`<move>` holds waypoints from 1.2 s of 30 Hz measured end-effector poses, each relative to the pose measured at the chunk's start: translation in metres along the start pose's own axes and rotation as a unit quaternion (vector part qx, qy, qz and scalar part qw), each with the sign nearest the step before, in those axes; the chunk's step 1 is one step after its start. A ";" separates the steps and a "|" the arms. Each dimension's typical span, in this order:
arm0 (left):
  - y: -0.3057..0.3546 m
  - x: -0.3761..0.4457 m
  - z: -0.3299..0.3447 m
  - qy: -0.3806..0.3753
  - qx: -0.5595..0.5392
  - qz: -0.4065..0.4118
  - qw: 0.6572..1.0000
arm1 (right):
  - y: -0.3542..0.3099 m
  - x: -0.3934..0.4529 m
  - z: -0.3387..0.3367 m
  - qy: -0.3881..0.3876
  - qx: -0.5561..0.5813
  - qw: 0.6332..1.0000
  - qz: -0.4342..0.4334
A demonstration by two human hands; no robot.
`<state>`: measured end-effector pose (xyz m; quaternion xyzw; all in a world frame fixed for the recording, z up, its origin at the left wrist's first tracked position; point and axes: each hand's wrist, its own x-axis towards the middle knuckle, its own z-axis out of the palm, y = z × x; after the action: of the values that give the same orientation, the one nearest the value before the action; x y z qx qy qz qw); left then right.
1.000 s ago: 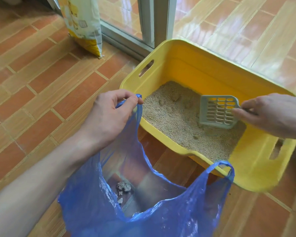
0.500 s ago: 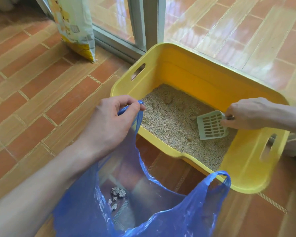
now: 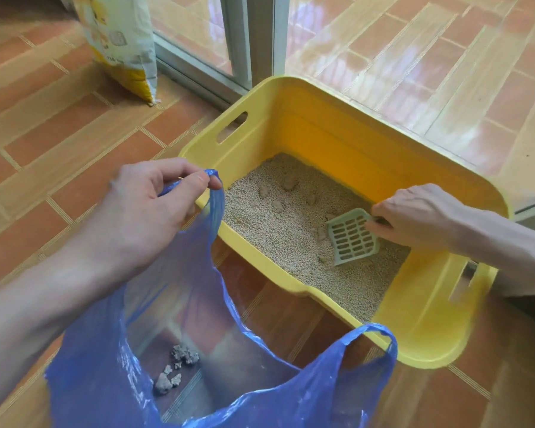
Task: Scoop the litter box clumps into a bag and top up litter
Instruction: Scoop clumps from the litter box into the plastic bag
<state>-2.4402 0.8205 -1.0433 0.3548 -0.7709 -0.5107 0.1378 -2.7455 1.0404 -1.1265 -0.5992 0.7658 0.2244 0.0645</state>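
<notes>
Between thumb and forefinger, the left hand (image 3: 142, 211) is pinching one handle of the blue bag (image 3: 260, 393), mouth open, grey clumps (image 3: 179, 366) lying inside. Right hand (image 3: 414, 216) fingers are curling round the handle of the green scoop (image 3: 351, 236), resting on litter (image 3: 278, 239) near the right end of the yellow litter box (image 3: 337, 131).

Bag (image 3: 260, 393) sits near me, clumps (image 3: 176, 369) inside; litter box (image 3: 322, 118) just beyond it, my scoop (image 3: 351, 237) in its right side; sack (image 3: 121, 41) far left.
</notes>
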 end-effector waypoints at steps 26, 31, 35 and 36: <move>-0.005 -0.004 -0.011 0.022 0.002 0.006 1.000 | -0.037 0.016 0.025 -0.048 0.317 0.945 0.063; -0.005 -0.004 -0.008 0.021 0.006 0.008 1.000 | -0.037 0.015 0.025 -0.045 0.375 0.925 0.048; -0.007 -0.001 -0.006 0.021 0.001 0.006 1.000 | -0.036 0.014 0.020 -0.002 0.408 0.913 0.035; -0.007 -0.001 -0.006 0.020 0.001 0.005 1.000 | -0.035 0.013 0.018 0.014 0.411 0.911 0.037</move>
<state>-2.4333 0.8152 -1.0471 0.3614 -0.7702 -0.5020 0.1555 -2.7189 1.0300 -1.1571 -0.4941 0.8129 -0.1163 0.2855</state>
